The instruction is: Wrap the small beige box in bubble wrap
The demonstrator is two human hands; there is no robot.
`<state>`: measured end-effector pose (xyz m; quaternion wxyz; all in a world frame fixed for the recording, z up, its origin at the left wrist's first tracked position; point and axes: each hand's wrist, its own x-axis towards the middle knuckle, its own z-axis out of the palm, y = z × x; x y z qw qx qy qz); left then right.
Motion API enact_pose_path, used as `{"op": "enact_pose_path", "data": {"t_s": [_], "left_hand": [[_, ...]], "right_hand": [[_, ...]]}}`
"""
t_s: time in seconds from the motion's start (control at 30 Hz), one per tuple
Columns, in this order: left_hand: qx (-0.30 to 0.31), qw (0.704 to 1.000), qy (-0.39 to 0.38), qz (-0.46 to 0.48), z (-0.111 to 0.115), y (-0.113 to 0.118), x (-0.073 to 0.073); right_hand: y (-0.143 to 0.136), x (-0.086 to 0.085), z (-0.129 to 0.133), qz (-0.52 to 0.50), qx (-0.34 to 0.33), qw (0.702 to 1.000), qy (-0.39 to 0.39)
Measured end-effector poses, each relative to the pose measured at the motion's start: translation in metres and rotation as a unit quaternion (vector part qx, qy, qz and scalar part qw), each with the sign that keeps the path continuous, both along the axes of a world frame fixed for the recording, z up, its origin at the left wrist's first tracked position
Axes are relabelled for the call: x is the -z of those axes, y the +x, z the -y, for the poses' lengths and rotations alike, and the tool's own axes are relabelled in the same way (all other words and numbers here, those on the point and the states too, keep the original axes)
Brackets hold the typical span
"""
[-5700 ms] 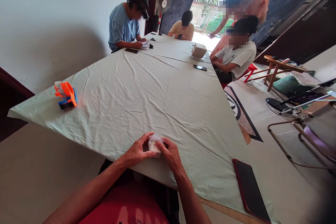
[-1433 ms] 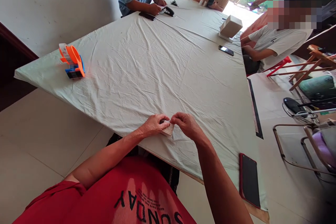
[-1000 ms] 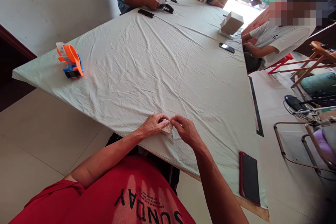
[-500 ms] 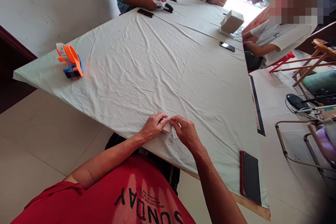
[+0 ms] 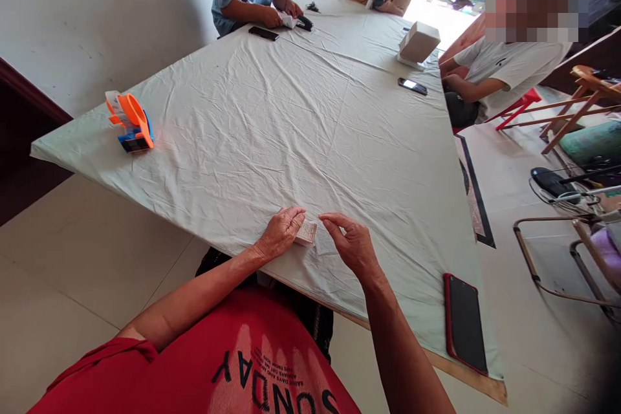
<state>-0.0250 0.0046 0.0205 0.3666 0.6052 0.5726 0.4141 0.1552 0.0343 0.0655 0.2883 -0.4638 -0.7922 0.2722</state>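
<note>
Pinning a small card pack [image 5: 306,232] to the counter [image 5: 291,116] with left hand [image 5: 280,233], right hand [image 5: 352,244] open, empty, near clear wrapper [image 5: 324,242].

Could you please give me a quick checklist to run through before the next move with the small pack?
1. Left hand holding the small pack: ok.
2. Pack resting on the tablecloth: ok.
3. Right hand off the pack, fingers curled beside it: ok.
4. Clear wrapper flat between the hands: cannot tell, faint.
5. Red phone away from both hands: ok.
6. Tape dispenser out of the way at the far corner: ok.
</note>
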Motion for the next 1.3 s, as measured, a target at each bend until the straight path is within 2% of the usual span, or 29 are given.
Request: {"op": "enact_pose_path", "data": {"t_s": [0.2, 0.4, 0.57, 0.7, 0.8, 0.93, 1.1, 1.3], "left_hand": [[-0.015, 0.999, -0.010, -0.032, 0.003, -0.016, -0.007], [-0.033, 0.993, -0.090, -0.063, 0.017, -0.027, -0.018], [-0.026, 0.987, -0.128, -0.096, 0.019, -0.021, -0.026], [-0.017, 0.989, -0.122, -0.082, 0.019, -0.017, -0.023], [-0.016, 0.994, -0.099, -0.035, 0.023, -0.017, -0.018], [-0.012, 0.999, -0.027, 0.020, 0.034, -0.018, -0.015], [-0.009, 0.996, 0.083, 0.030, 0.046, -0.020, -0.023], [-0.007, 0.988, 0.156, -0.005, 0.053, -0.022, -0.034]], "right_hand": [[0.020, 0.012, 0.015, -0.037, 0.038, 0.997, -0.048], [0.019, 0.036, 0.027, -0.039, 0.011, 0.994, -0.102], [0.003, 0.053, 0.031, -0.030, 0.008, 0.997, -0.070], [-0.006, 0.059, 0.032, -0.045, 0.032, 0.998, -0.037], [-0.009, 0.059, 0.037, -0.058, 0.037, 0.998, -0.005], [-0.013, 0.049, 0.049, -0.034, 0.041, 0.993, 0.107], [-0.020, 0.030, 0.061, 0.001, 0.047, 0.973, 0.224], [-0.023, 0.024, 0.065, -0.003, 0.054, 0.957, 0.283]]}}
